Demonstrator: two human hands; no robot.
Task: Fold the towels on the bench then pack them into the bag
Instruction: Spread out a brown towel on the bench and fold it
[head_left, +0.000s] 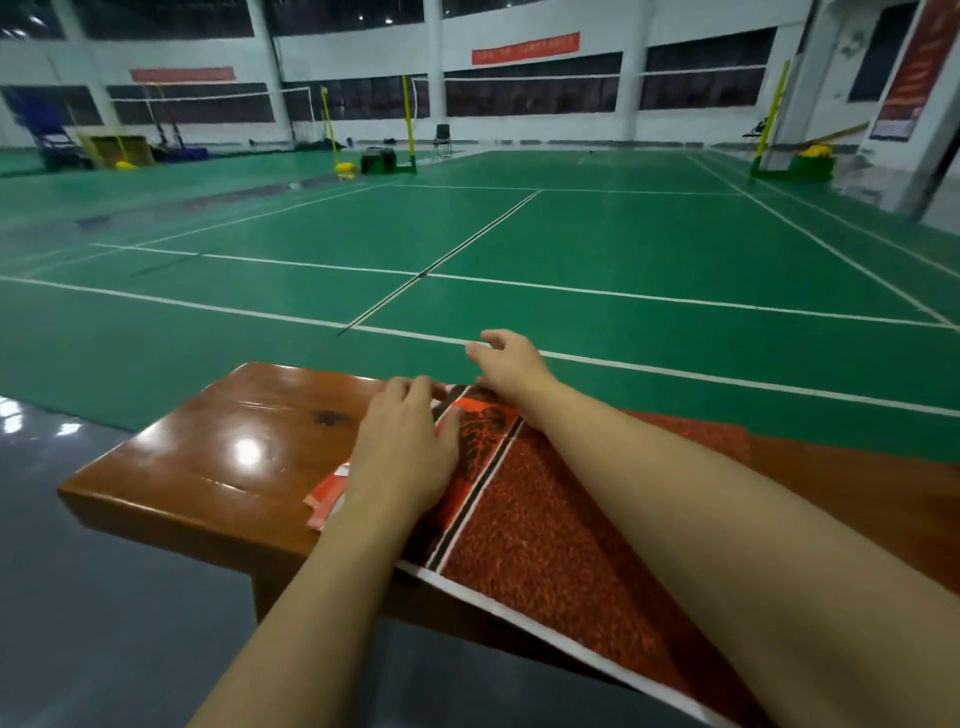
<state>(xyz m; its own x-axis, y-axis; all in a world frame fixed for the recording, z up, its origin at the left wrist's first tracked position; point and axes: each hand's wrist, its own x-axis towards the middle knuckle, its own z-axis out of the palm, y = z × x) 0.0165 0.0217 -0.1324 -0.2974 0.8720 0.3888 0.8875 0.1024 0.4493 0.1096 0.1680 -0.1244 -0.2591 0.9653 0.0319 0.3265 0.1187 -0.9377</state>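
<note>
1. Dim, cool overhead light fills the hall; the windows (530, 85) are dark.
2. White glare spots sit on the glossy tabletop (244, 449) and on the grey floor (31, 421) at left.
3. Wide-angle bending curves the court lines (675, 299) and tilts the walls.
4. The far wall looks soft and smeared.

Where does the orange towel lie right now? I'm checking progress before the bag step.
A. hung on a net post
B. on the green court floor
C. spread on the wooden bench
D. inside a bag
C: the orange towel lies spread on the wooden bench, with the left hand resting on it.
</note>
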